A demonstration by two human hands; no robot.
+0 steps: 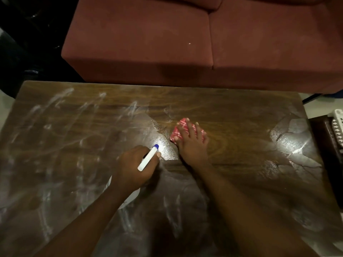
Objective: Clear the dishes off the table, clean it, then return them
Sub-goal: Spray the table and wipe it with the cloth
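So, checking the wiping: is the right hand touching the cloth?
Touching. The head view shows the right hand lying flat on top of the cloth, with no gap between them.

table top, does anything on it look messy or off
Yes: white streaky smears cover the left half and near edge of the table, and shiny wet-looking patches sit at its right end, likely cleaner not yet wiped. The right hand presses a red checked cloth mid-table; the left hand grips a spray bottle.
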